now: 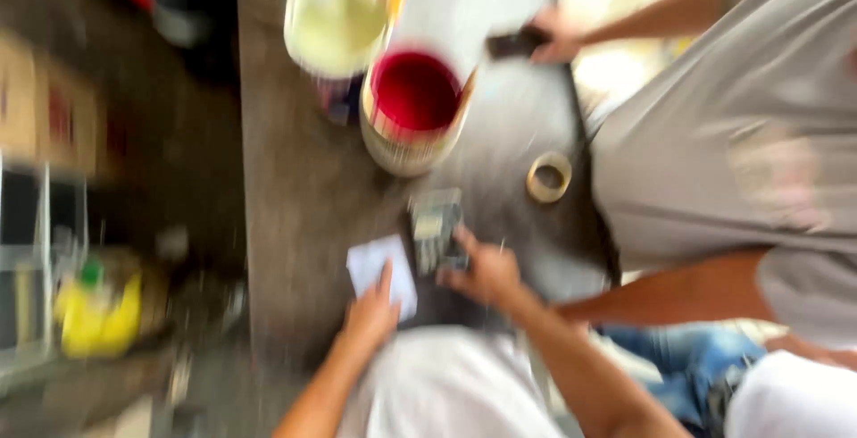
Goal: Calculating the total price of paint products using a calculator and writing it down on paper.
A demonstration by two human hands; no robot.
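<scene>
The view is badly smeared, so I read only coarse shapes. My left hand [370,311] lies flat on a white paper sheet [384,273] at the near edge of the grey tabletop [295,179], fingers pressed together and extended over the sheet. My right hand [486,273] is at a small dark boxy object [436,228] just beside the paper; its fingers [464,240] seem curled against that object's near corner, though I cannot tell whether they pinch it or merely touch it.

Farther along the tabletop stands an open can of red paint [415,108], with a pale yellow-green tub [335,27] behind it and a tape roll [548,177] off to the right. Another person in a grey shirt [714,134] stands at the right edge, one hand [553,36] holding something dark.

My worry is the open red can: it sits near the dark object, and a careless push forward could knock it and spill paint across the paper. The paper could also slip off the near edge if my palm lifts.
</scene>
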